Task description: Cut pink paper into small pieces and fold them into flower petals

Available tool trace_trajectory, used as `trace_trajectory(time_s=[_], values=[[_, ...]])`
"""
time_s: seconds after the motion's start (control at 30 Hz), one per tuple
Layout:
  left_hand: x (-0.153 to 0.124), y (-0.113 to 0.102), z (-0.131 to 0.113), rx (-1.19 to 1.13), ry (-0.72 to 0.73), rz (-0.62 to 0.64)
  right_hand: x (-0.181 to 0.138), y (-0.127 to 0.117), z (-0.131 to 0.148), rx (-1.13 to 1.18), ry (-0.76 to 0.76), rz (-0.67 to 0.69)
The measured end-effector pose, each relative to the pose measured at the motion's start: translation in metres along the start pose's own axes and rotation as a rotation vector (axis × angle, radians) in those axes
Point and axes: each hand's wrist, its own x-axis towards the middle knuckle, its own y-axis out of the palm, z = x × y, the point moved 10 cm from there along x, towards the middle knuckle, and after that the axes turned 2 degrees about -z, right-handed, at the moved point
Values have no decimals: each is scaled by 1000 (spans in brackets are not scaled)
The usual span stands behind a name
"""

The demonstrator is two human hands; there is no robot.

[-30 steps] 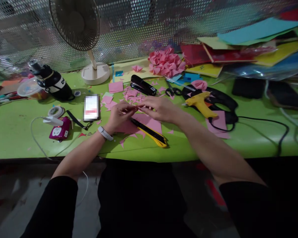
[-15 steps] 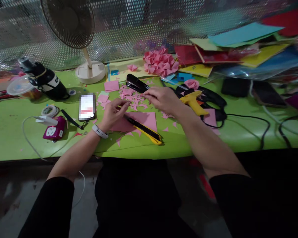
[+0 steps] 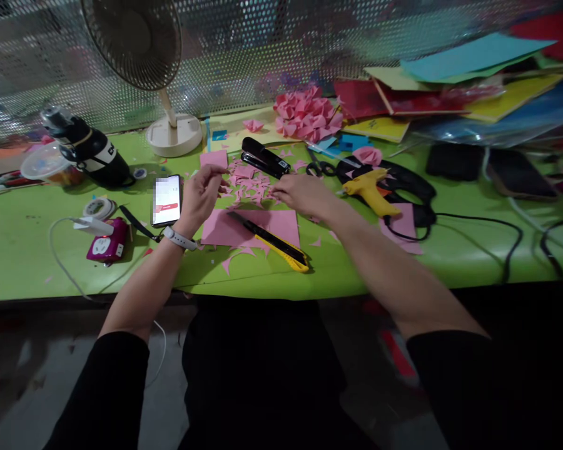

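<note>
My left hand point(image 3: 201, 195) hovers at the left side of a heap of small pink paper scraps point(image 3: 249, 181), its fingers loosely bent and apart. On the heap's right side, my right hand point(image 3: 303, 195) has thumb and fingertips pinched together at the scraps; whatever is between them is too small to make out. A pink paper sheet point(image 3: 276, 222) lies below both hands, and a yellow and black utility knife point(image 3: 281, 247) rests across it. Behind the heap is a black stapler point(image 3: 263, 156). Pink paper squares point(image 3: 213, 157) sit just beyond my left hand.
A lit phone point(image 3: 166, 203), purple power adapter point(image 3: 107, 247) and black bottle point(image 3: 91, 153) are on the left, near a fan point(image 3: 174, 139). Rightward lie scissors point(image 3: 319, 167), a yellow glue gun point(image 3: 370, 190) with its cord, a folded pink paper cluster point(image 3: 307, 115) and coloured sheets point(image 3: 473, 59).
My left hand has drawn back left and up, off the pink sheet and knife tip. My right hand has shifted slightly lower, uncovering the scissors. The view has turned slightly.
</note>
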Motion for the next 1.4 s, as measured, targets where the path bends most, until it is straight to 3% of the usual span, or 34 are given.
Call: trace_trajectory(time_s=[0.17, 0.3, 0.37, 0.5, 0.63, 0.73, 0.83, 0.9, 1.0, 1.1, 1.2, 1.27, 1.3, 1.33, 1.4], values=[[5, -36, -8, -187, -46, -239, 1, 4, 4, 31, -45, 4], [7, -44, -5, -250, -46, -296, 0, 7, 4, 86, -51, 18], [8, -35, -4, -217, -30, -230, -1, 5, 0, 111, -26, 28], [0, 2, -4, -129, 24, 22, -5, -10, -13, 193, 27, 16], [-19, 40, -8, -78, 89, 265, -12, -44, -15, 468, 39, -211], [-36, 63, -16, -36, 106, 470, -17, -46, 18, 628, -110, -216], [-46, 70, -22, -76, 43, 591, -27, -50, 60, 632, -343, -259], [-51, 73, -22, -134, -48, 679, -33, -51, 78, 760, -454, -214], [-56, 75, -24, -205, -135, 767, -44, -50, 95, 1010, -531, -15], [-58, 75, -29, -213, -152, 809, -56, -49, 106, 1186, -534, 178], [-61, 76, -32, -221, -183, 839, -61, -45, 108, 1261, -501, 285], [-66, 79, -30, -261, -232, 897, -54, -44, 90, 1304, -414, 219], [-69, 81, -28, -287, -254, 923, -47, -47, 71, 1337, -336, 106], [-73, 85, -27, -318, -277, 964, -41, -56, 47, 1406, -264, -80], [-68, 84, -22, -358, -259, 877, -32, -67, 0, 1422, -100, -408]])
